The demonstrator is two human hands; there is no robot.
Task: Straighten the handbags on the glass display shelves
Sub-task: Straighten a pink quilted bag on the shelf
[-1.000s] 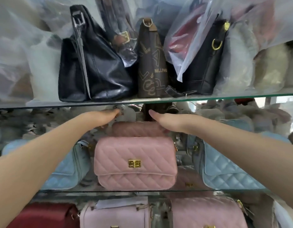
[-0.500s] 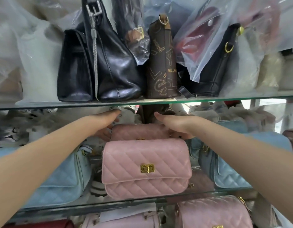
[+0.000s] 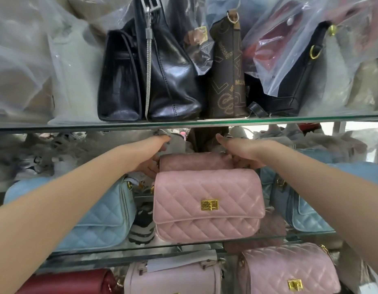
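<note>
Hands first: your left hand (image 3: pixel 151 154) and right hand (image 3: pixel 240 150) bracket the rear pink bag (image 3: pixel 194 162), directly behind the front pink quilted bag (image 3: pixel 207 203) on the middle glass shelf (image 3: pixel 184 247). Fingers look loosely apart, touching its ends; whether they grip, you cannot tell. Square it evenly behind the front bag. Above, plastic covers (image 3: pixel 290 49) hold bagged purses.

Clear green-edged glass shelves (image 3: pixel 205 122) run across in tiers, the upper above the grip, the lower (image 3: pixel 184 247) beneath it. Crinkled translucent plastic wrapping (image 3: pixel 35 60) fills the top left. Bright daylight (image 3: pixel 362 134) glows far right.
</note>
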